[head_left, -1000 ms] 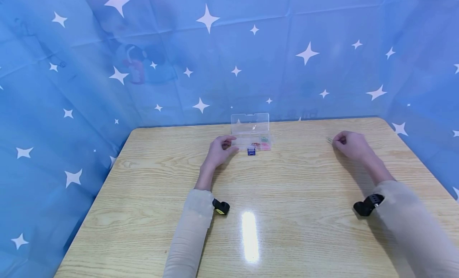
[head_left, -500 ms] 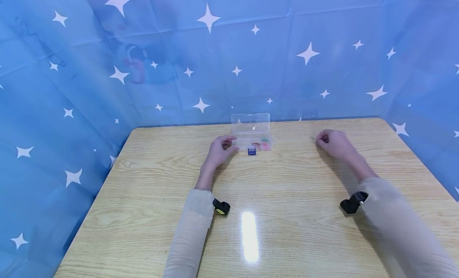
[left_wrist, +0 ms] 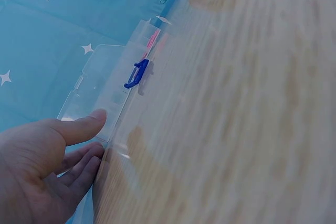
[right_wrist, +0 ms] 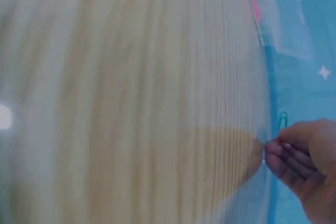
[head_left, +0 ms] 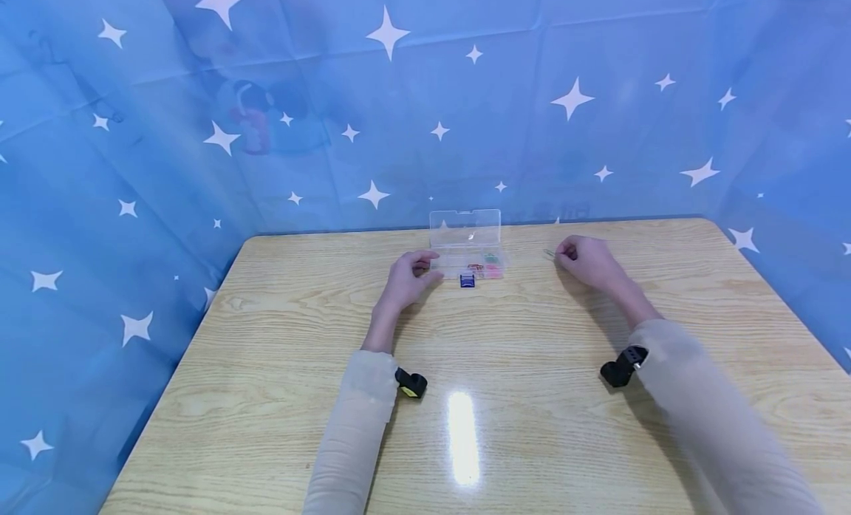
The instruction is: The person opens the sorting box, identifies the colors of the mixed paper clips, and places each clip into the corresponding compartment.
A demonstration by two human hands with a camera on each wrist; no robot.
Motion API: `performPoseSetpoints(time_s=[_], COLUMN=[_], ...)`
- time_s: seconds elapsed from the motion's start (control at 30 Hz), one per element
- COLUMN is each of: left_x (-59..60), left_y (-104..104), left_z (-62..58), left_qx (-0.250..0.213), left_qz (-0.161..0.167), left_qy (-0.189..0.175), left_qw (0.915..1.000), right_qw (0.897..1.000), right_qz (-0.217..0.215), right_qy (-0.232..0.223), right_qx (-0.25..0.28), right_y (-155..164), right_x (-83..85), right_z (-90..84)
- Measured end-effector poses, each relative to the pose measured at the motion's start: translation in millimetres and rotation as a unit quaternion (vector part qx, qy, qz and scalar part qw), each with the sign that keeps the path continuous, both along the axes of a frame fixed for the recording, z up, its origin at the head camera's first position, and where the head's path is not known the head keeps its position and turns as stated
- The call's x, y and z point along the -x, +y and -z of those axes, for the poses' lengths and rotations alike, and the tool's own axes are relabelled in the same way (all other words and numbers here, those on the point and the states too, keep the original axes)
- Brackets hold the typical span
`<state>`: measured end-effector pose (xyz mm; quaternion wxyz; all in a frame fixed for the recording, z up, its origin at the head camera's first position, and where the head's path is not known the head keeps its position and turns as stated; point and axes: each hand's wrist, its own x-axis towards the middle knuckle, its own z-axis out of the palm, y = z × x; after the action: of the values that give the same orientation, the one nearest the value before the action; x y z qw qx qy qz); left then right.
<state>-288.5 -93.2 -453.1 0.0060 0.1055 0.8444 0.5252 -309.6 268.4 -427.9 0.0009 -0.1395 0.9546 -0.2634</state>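
A clear plastic box [head_left: 452,261] stands near the table's back edge, its see-through lid [head_left: 465,227] raised. Small red pieces [head_left: 475,267], green pieces [head_left: 490,258] and pink pieces [head_left: 493,270] lie in its right-hand compartments. A blue clasp-like piece [left_wrist: 137,74] is at the box's front. My left hand [head_left: 407,278] holds the box's left end, thumb at the front corner and fingers by the side. To the right of the box, my right hand [head_left: 586,260] pinches a green paper clip [right_wrist: 283,119] between thumb and fingertips, the clip's loop pointing out.
The wood-grain table [head_left: 518,367] ends at a blue curtain [head_left: 505,116] with white stars, close behind the box. Each wrist bears a small black camera, the left camera [head_left: 411,383] and the right camera [head_left: 620,370]. A bright light reflection lies on the tabletop.
My right hand has moved steadily left towards the box, carrying the paper clip. The left hand and the box have stayed in place.
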Motion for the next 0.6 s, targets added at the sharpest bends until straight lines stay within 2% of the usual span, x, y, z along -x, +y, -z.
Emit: performPoseSetpoints(time_s=[0.6], left_x=[1.7], left_y=[-1.3], left_z=[1.5], left_qx=[0.001], left_qz=[0.002], left_qy=[0.003], left_qw=[1.0000], right_qw=[0.999], right_qz=[-0.037], right_qy=[-0.004], right_qx=[0.029], right_y=[-61.2], right_x=[15.7], right_z=[-8.8])
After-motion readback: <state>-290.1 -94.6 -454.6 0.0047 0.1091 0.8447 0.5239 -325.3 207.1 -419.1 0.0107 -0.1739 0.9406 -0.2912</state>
